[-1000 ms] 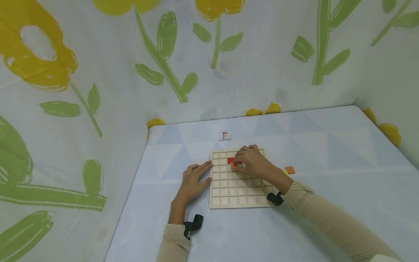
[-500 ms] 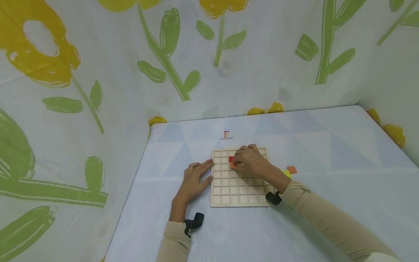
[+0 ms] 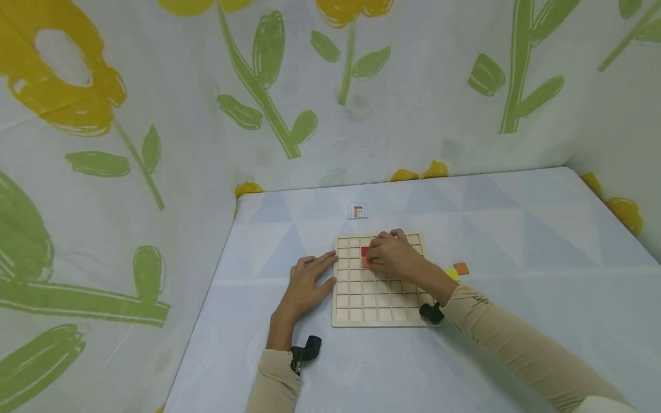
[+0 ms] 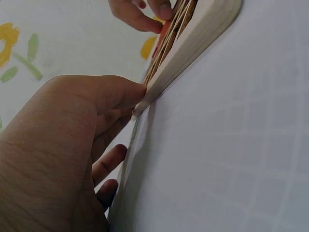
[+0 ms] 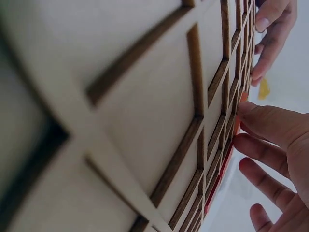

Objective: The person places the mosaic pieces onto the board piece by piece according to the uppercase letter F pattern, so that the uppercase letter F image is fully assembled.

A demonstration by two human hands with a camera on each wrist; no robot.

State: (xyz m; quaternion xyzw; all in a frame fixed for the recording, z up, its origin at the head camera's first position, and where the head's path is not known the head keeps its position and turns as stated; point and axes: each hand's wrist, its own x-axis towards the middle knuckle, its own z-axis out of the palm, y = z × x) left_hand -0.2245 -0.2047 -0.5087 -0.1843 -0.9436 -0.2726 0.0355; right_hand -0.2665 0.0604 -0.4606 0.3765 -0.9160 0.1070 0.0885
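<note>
A light wooden grid board (image 3: 369, 300) lies on the table. My left hand (image 3: 304, 287) rests beside its left edge, fingers stretched out; the thumb (image 4: 120, 92) touches the rim in the left wrist view. My right hand (image 3: 396, 258) is over the board's upper middle, its thumb and index finger at an orange tile (image 3: 366, 262) set in a cell. In the right wrist view, the thumb tip lies against that orange tile (image 5: 243, 108), with the index tip close by. Just above it sits a red tile (image 3: 365, 251); the right hand hides the cells to its right.
A yellow tile (image 3: 452, 275) and another orange tile (image 3: 461, 268) lie right of the board, near the right wrist. Behind the board lies a small card (image 3: 358, 211) with a coloured grid pattern. Flower-printed cloth walls (image 3: 413, 103) stand behind and left of the table.
The orange tile under the right fingertips has shifted slightly left and now lies flat in its cell below the red tile. The left hand stays at the board's edge.
</note>
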